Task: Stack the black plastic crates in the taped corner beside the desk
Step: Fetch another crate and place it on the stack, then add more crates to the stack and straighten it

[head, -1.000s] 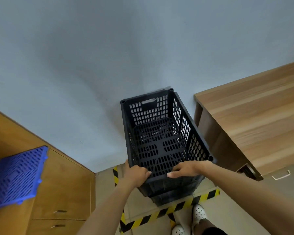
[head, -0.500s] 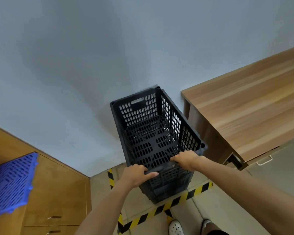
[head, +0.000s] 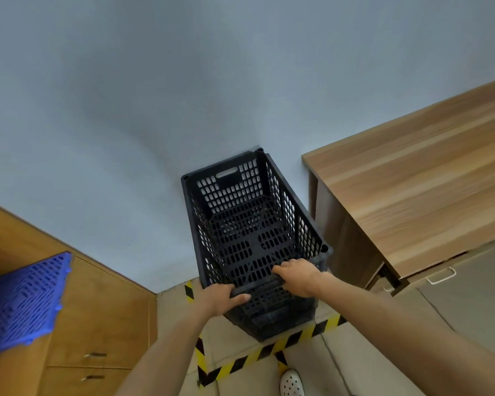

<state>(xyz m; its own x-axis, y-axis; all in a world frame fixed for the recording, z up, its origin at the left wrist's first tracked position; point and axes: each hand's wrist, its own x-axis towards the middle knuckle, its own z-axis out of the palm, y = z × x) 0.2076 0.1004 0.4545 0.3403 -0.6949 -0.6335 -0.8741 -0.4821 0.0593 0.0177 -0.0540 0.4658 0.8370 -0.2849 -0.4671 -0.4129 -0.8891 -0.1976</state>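
Note:
A black perforated plastic crate (head: pixel 249 224) sits on top of a stack of black crates (head: pixel 280 318) in the corner, inside yellow-and-black floor tape (head: pixel 257 354). The stack stands against the grey wall, just left of the wooden desk (head: pixel 417 190). My left hand (head: pixel 222 298) grips the near rim of the top crate at its left end. At the right end of that rim, my right hand (head: pixel 297 277) is curled over the edge. The lower crates are mostly hidden by the top one and my hands.
A wooden cabinet with drawers (head: pixel 97 324) stands at the left, with a blue perforated plastic panel (head: pixel 23 301) lying on it. The desk has a drawer with a metal handle (head: pixel 440 277). My white shoe (head: pixel 292 382) is on the tiled floor just outside the tape.
The top crate has come down onto the stack. My hands shifted along the near rim, with the right hand now curled over it. The view has shifted slightly.

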